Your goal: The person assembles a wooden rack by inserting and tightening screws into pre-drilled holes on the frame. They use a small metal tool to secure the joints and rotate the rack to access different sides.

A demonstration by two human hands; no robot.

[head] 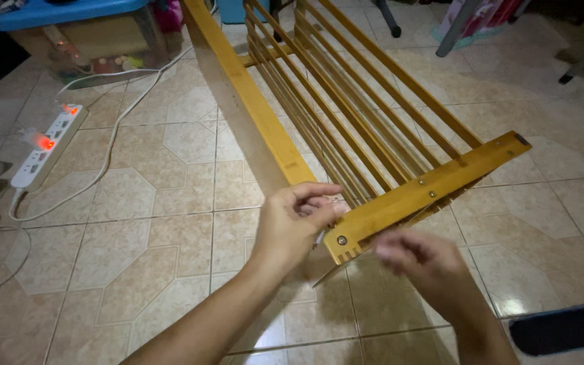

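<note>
Hands: two, one left hand (292,226) and one right hand (424,267).
Slatted wooden rack (346,128): one.
Screw heads showing on its end rail (434,186): four.
White power strip (49,145): one, with two red lights lit.
White cable (113,135): one.
Clear storage bin (96,40): one, with one blue lid (55,12).

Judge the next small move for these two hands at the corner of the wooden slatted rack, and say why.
Probably steady the rack with the left hand and bring the right hand onto the corner screw. The left hand pinches at the end rail right beside that screw. The right hand is blurred just below the rail, and whether it holds a tool cannot be told.
</note>
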